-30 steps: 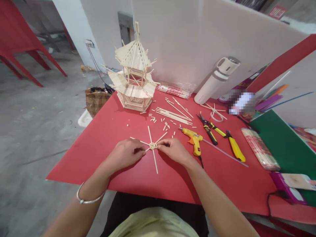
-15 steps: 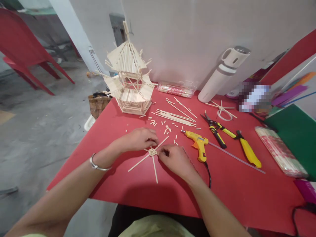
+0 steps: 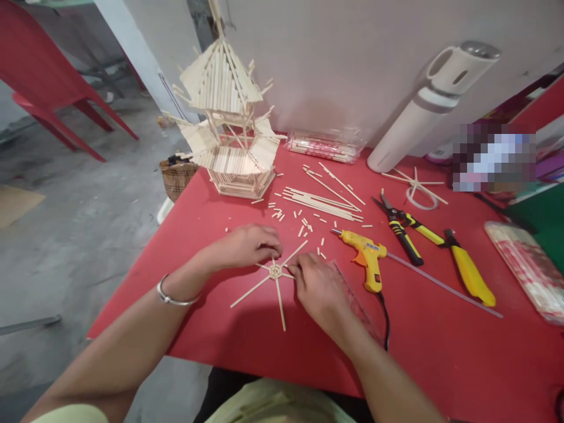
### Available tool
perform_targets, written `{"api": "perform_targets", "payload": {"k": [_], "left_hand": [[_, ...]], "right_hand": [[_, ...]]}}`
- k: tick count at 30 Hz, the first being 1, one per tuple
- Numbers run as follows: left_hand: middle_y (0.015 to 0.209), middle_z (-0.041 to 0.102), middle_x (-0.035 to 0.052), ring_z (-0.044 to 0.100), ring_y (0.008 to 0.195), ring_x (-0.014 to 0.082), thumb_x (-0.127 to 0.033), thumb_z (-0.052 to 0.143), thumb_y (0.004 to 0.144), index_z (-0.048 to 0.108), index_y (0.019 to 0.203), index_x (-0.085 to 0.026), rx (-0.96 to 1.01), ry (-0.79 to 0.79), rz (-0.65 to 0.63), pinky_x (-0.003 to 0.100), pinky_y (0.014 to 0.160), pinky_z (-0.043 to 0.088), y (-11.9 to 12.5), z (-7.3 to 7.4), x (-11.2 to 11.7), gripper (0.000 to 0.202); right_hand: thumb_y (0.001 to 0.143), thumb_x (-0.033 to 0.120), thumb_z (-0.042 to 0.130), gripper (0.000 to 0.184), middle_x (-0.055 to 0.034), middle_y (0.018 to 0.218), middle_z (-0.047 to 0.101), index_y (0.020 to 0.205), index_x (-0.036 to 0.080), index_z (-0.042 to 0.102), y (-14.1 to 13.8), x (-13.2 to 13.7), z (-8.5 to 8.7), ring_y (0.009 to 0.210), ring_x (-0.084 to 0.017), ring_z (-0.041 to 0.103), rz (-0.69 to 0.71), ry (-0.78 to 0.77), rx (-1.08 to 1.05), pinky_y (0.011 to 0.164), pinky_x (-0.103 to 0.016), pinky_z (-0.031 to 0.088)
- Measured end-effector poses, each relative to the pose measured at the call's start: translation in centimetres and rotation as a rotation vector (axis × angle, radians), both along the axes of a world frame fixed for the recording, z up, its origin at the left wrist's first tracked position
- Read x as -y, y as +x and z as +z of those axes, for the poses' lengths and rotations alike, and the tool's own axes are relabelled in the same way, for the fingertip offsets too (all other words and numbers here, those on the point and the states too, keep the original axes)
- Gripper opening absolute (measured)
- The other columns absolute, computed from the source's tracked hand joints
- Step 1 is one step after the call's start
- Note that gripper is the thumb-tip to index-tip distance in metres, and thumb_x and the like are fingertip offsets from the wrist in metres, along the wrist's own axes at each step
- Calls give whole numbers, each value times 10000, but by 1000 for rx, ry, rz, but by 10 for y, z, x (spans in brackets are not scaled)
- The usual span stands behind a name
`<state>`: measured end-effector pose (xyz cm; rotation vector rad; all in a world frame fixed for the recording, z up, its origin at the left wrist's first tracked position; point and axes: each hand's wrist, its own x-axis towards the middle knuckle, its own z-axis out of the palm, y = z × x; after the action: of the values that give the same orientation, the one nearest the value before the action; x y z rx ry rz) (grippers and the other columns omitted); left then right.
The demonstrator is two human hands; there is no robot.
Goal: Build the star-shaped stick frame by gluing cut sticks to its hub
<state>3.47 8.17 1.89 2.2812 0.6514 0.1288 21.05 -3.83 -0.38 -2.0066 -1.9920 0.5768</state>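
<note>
A spoked frame of thin wooden sticks [image 3: 275, 271], with a small layered hub, lies flat on the red table. My left hand [image 3: 251, 245] curls over its far side, fingertips closed on the upper spoke. To the right of the hub, my right hand [image 3: 319, 288] is pinched, and a short pale stick piece shows at its fingertips, close to the frame. Cut stick pieces [image 3: 304, 226] are scattered beyond both hands. A yellow glue gun [image 3: 368, 255] rests right of my right hand, and a clear ruler [image 3: 352, 299] lies partly under that forearm.
A wooden stick pagoda [image 3: 229, 135] stands at the back left. Long sticks [image 3: 321, 205], wrapped stick packs [image 3: 326, 147] and a white flask [image 3: 423, 117] are along the back. Yellow-black cutters [image 3: 400, 235], a glue stick [image 3: 445, 285] and another spoked frame [image 3: 415, 181] lie rightward.
The view has shifted and moved closer. My right hand has drawn slightly away from the hub to the right. My left hand stays at the frame's far side.
</note>
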Motion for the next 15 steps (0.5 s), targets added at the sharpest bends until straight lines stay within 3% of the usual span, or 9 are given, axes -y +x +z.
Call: {"api": "perform_targets", "payload": {"k": [5,15], "left_hand": [[876,676,33,602,775,136,-213,542,865,737,875,-202,61,6,39,243,735,445,8,0,8,195],[690,682,15,593,639,119,-203,569,823,729,765,-163,33,-58,96,223,623,427,16,4,19,176]], "right_hand": [[993,311,431,221,-34,931,633,919,211,614,4,0,1,822,-173,591,-7,88,-70,648,-277,300],[996,316,420,242,-29,928,636,935,218,633,2,0,2,823,-164,593,7,174,-91,643,-272,313]]}}
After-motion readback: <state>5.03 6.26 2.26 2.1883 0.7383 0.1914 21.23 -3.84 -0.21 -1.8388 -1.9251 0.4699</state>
